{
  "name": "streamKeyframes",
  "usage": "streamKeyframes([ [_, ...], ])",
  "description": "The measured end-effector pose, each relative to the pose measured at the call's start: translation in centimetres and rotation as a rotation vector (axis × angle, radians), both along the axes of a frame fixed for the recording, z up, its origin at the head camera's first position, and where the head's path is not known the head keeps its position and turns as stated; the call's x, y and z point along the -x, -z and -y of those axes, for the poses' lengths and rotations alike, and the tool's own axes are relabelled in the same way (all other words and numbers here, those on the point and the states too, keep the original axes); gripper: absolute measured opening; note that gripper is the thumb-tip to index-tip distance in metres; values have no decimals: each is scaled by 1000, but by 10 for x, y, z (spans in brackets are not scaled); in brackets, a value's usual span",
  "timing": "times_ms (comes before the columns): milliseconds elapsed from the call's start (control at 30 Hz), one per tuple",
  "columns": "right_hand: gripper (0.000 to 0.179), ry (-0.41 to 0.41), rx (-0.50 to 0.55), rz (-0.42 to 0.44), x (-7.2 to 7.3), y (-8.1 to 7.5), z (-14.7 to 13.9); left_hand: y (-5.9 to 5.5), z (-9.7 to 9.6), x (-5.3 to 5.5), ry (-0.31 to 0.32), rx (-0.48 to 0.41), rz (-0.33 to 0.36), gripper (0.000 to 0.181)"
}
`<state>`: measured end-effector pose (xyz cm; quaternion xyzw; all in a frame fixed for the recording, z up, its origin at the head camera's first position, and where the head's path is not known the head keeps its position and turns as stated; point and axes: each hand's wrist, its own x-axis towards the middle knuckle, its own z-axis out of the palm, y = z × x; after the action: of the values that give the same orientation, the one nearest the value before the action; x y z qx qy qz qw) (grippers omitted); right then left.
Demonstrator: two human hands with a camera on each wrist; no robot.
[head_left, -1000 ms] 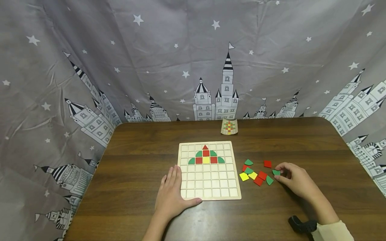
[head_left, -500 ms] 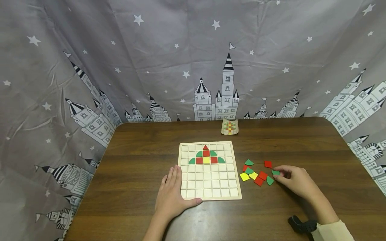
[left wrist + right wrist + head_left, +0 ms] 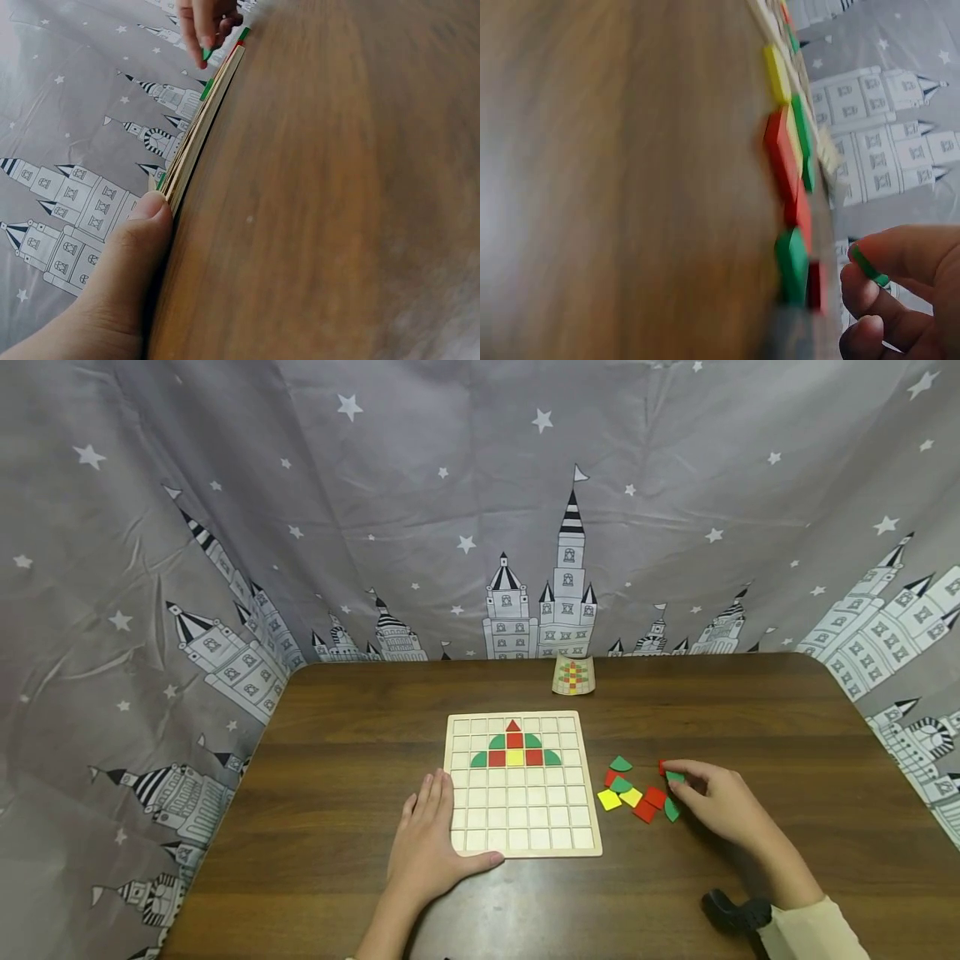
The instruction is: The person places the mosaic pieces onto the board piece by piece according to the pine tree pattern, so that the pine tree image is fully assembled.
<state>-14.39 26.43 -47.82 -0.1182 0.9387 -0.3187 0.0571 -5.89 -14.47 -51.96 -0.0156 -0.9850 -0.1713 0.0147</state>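
A pale wooden grid board [image 3: 525, 818] lies on the table, with green, red and yellow tiles set in its upper rows. Along its left edge rests my left hand [image 3: 423, 839], fingers straight and thumb [image 3: 142, 225] at the front edge. My right hand [image 3: 720, 797] pinches a green quarter-circle tile [image 3: 868, 265] between thumb and fingertips, to the right of the loose tiles. A red square tile [image 3: 662, 767] shows only partly behind those fingers. Just below the held tile, another green quarter-circle tile [image 3: 672, 810] lies on the table.
Between board and right hand lie several loose tiles, among them a yellow square [image 3: 609, 800], a red square [image 3: 656, 797] and a green quarter-circle [image 3: 620, 763]. A curled pattern card [image 3: 573, 676] stands at the table's back edge, before a grey castle-print curtain [image 3: 420, 485].
My right hand has lifted the green quarter-circle tile and moved it left and away from me, over part of the red square. My left hand stays on the board.
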Motion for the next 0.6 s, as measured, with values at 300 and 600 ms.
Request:
streamKeyframes([
  [300,22,-34,140,23,14,-6,49,0,0,0,-2,1,-13,141],
  [600,18,-102,278,89,25,-7,120,-1,-1,0,0,0,-20,140],
])
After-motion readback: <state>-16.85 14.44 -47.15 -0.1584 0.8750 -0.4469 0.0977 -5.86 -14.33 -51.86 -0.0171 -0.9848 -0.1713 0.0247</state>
